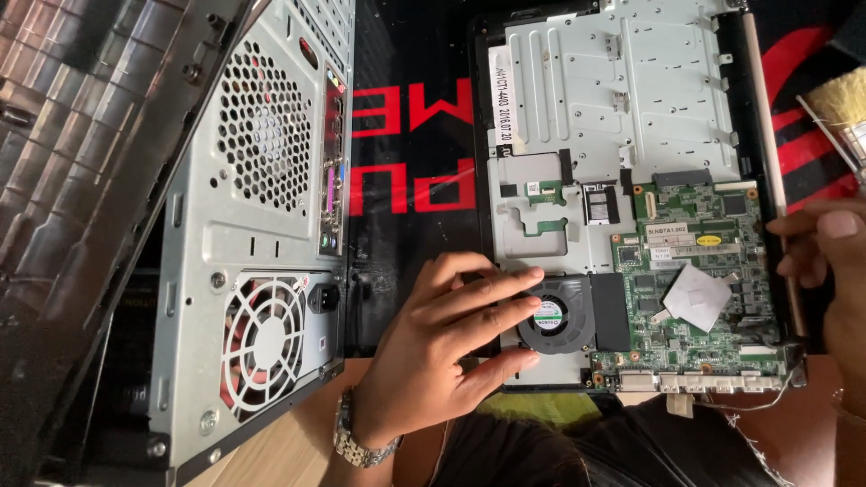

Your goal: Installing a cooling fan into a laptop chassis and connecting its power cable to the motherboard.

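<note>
Dark cloth on my lap lies closest, below my left hand (442, 347), which wears a metal watch (361, 442). Its spread fingers press the round black fan (557, 316) at the near corner of the opened laptop (622, 189). Beyond the fingertips sit a green circuit board (699, 298) and ribbed grey metal plate. My right hand (825, 248) curls loosely at the laptop's far edge, gripping nothing I can see. Left of my wrist stands a perforated steel computer case (257, 234) on the worktop (271, 455).

There is one view only, from a camera on the person's head, looking steeply down and close at the opened laptop chassis (622, 180); left of the chassis a desktop tower case (262, 225) fills the frame edge
</note>
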